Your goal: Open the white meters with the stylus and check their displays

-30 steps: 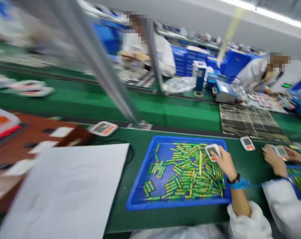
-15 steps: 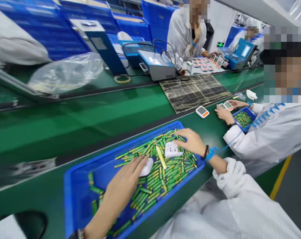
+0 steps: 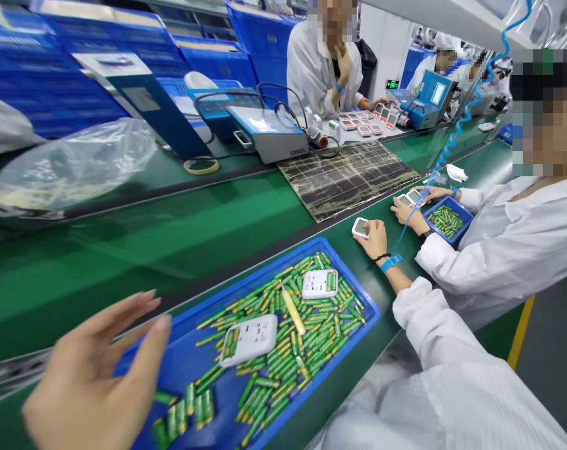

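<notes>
My left hand (image 3: 98,375) hovers over the left end of the blue tray (image 3: 356,275). Its fingers and thumb are apart and it holds nothing. Right of the tray, my right hand (image 3: 375,240) grips a white handheld device with a screen (image 3: 360,228) at the bench surface. Green batteries (image 3: 323,315) with gold ends fill much of the tray. On them lie two white devices, back side up: a nearer device (image 3: 255,340) and a farther device (image 3: 317,285), both with green batteries in their open compartments. A slim yellow tool (image 3: 292,310) rests between them.
A co-worker's hands (image 3: 412,219) hold white devices beside a small blue battery box (image 3: 452,215). A blue coiled cord (image 3: 452,140) runs down to my right wrist. Behind are a dark gridded mat (image 3: 344,178), a blue-grey instrument (image 3: 269,134) and a plastic bag (image 3: 77,162).
My left hand has let go of the nearer device and moved left. My right hand has left the farther device and taken hold of the one on the bench. The view has shifted slightly.
</notes>
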`<state>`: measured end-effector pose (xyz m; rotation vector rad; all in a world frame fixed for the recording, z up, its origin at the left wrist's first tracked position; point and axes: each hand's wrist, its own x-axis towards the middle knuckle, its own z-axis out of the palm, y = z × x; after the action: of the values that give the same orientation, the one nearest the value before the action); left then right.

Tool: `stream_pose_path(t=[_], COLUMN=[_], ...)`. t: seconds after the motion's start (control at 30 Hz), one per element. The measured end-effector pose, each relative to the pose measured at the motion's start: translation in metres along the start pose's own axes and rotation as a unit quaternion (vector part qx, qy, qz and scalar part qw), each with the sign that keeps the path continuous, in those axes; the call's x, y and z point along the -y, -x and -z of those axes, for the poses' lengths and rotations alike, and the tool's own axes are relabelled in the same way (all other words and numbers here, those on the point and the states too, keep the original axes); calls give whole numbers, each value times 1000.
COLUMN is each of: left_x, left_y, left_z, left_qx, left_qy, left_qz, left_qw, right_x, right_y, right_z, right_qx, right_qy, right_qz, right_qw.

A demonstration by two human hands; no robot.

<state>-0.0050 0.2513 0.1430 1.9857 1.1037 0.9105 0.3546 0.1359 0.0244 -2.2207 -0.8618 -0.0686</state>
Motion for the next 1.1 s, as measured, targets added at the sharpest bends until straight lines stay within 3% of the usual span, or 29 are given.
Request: stream_pose_path(t=[0.07,0.13,0.2,0.27,0.33,0.43,0.53,0.6,0.67,0.83,1.1], left_x=[-15,-23,-24,-22,-18,-9,-1,4,8,12,18], left_y=[-5,-6,-3,0,2,1,-2,-4,-4,-4,-3], left_z=[-14,-38,-63,-82,-91,-86,-74,-71,-71,-75,-75], left_qx=[-10,51,124,152,133,58,7,4,19,64,51], left_qy=[34,73,139,196,227,250,275,283,285,265,257], left_qz=[33,30,26,42,65,80,89,97,99,95,87], left_qw=[999,996,982,968,962,963,957,954,953,957,961], right_x=[14,38,71,105,135,162,168,165,160,152,149], right_y=[5,14,29,47,62,73,73,72,74,80,79], right_z=[6,12,17,19,19,10,-4,-12,-17,-21,-25], right_qx=[-9,-8,24,80,121,164,276,356,390,358,343], right_qy=[-23,-83,-169,-236,-262,-313,-433,-502,-533,-548,-560], right_qz=[-1,40,129,223,267,243,154,80,20,-49,-80], right_qw=[1000,996,977,942,919,903,844,784,750,754,750])
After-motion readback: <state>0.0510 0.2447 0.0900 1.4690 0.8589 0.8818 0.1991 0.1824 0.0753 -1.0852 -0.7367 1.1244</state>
